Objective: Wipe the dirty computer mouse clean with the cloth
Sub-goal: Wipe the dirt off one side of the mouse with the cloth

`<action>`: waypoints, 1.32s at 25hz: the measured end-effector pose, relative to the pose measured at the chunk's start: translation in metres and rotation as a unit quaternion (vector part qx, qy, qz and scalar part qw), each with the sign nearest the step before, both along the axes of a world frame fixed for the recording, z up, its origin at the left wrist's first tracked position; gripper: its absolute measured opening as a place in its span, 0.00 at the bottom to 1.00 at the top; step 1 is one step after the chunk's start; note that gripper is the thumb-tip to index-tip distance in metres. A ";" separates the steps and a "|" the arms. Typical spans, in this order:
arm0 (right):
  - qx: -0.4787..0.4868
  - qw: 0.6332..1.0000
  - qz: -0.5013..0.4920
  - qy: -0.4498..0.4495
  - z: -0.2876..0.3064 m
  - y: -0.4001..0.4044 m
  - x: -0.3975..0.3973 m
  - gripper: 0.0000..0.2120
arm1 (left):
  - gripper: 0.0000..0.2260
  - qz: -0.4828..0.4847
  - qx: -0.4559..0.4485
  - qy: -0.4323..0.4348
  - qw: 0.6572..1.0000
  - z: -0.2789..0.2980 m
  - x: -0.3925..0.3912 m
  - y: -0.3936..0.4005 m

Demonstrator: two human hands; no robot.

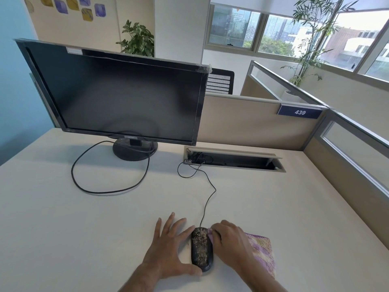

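A pale counter (84, 218) stands inside beige partitions (242, 121), one with a blue sign (300, 112) reading 439. The wall (14, 60) at the left is light blue. Daylight comes through wide windows (273, 32), with green plants (137, 40) near them.

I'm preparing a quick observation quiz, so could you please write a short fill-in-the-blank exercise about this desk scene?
1. The black wired computer mouse is speckled with ____ grime.
2. The right hand presses a purple patterned cloth against the mouse's ____ side.
3. The left hand braces the mouse with its fingers ____.
4. The blue partition sign reads ____.

Missing words: tan; right; spread; 439
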State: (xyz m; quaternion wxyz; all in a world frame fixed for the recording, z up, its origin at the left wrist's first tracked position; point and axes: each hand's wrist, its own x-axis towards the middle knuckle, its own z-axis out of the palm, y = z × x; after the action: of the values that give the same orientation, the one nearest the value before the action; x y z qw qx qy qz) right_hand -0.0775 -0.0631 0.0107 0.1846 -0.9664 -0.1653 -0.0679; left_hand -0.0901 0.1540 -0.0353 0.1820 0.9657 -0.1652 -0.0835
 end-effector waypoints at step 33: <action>-0.011 0.999 0.031 -0.025 0.003 0.003 -0.008 0.11 | 0.56 -0.002 -0.033 0.004 0.999 -0.005 0.002 0.002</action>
State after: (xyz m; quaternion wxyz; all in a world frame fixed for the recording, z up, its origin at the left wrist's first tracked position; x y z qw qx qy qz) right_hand -0.0859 -0.0603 0.0138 0.1721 -0.9609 -0.2000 -0.0841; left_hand -0.0881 0.1557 -0.0400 0.2140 0.9587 -0.1688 -0.0819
